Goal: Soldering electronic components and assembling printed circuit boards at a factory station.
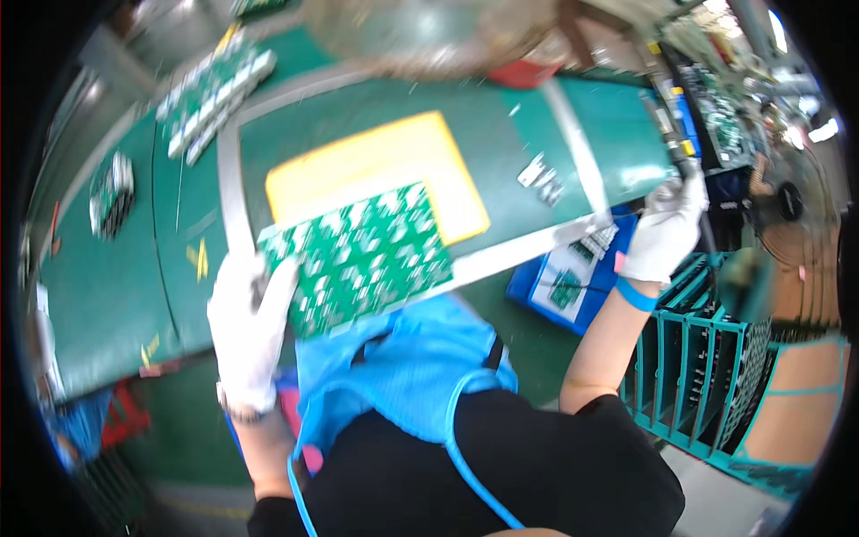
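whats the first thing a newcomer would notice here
Probably the green circuit board, just left of centre, held at its left edge by the white-gloved left hand. Beyond it, a bright yellow panel lies on the green table. At right, the gloved right hand is stretched out; blur hides its grip.

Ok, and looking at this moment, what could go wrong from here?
The green circuit board appears held only at its left edge by the left hand, so it might tip or slip, perhaps toward the blue apron that its near edge overlaps in view.

The right hand is stretched far out to the side, its forearm beside the blue tray; drawing it back could knock the tray.
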The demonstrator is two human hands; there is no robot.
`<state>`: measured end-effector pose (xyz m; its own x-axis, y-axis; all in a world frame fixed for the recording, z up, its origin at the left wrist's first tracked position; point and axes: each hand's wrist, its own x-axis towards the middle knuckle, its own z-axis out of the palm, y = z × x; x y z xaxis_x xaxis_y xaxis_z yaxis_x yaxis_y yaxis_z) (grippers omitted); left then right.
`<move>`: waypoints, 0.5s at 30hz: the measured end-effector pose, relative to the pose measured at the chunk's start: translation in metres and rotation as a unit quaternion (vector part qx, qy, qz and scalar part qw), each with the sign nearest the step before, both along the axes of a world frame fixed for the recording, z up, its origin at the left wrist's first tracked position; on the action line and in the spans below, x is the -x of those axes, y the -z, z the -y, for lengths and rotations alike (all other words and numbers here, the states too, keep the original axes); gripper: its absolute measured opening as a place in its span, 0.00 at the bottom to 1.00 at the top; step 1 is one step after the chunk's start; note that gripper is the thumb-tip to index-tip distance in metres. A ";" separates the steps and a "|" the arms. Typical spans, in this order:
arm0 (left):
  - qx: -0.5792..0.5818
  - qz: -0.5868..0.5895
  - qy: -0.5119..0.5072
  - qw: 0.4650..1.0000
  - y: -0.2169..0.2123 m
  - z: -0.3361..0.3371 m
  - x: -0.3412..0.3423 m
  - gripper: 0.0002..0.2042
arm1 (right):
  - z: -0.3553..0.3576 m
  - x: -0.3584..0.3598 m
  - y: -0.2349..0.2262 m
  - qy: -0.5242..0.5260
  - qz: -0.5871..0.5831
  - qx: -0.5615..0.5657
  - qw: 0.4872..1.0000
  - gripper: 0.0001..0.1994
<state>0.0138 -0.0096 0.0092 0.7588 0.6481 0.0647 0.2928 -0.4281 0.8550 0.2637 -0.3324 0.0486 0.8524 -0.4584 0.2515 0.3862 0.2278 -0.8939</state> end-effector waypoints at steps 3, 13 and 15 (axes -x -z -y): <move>0.086 0.022 -0.020 0.996 -0.025 0.003 0.007 0.07 | 0.028 -0.035 0.012 -0.064 -0.013 0.067 0.996 0.17; -0.289 0.066 -0.022 0.955 -0.025 -0.011 0.004 0.15 | 0.030 -0.172 0.048 -0.254 -0.060 -0.053 0.964 0.18; 0.093 0.146 -0.086 0.981 -0.027 -0.009 -0.007 0.15 | 0.061 -0.225 0.088 -0.296 -0.036 0.031 0.954 0.17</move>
<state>0.0207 -0.0005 0.0361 0.6031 0.7866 0.1321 0.0777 -0.2228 0.9718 0.4884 -0.3935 -0.0390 0.9734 0.1234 0.1930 0.1427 0.3325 -0.9322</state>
